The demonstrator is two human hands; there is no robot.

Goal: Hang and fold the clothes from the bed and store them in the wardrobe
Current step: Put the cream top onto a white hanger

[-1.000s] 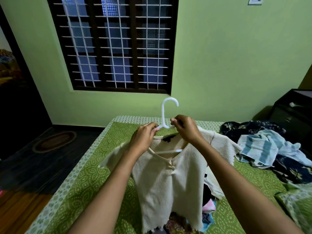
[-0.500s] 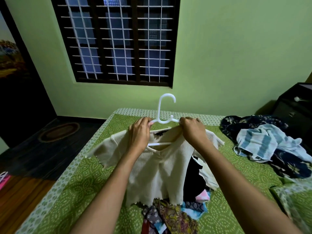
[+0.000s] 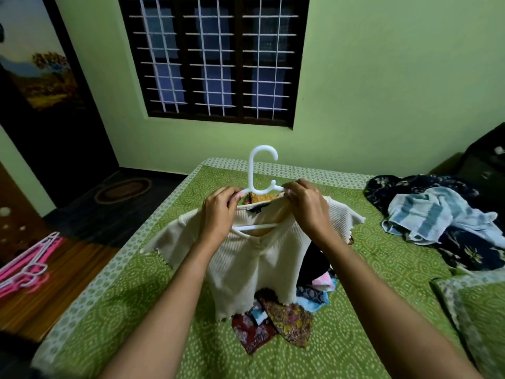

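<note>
Hanging above the green patterned bed (image 3: 136,310), a cream ribbed knit top (image 3: 251,258) is carried on a white plastic hanger (image 3: 262,170). The hanger's shoulders are gripped by curled fingers of the left hand (image 3: 218,212) and right hand (image 3: 306,206), either side of the hook. Mixed printed clothes (image 3: 276,321) lie on the bed beneath the top.

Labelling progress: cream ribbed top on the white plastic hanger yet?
On: cream ribbed top drapes from white plastic hanger, bar inside neckline.
</note>
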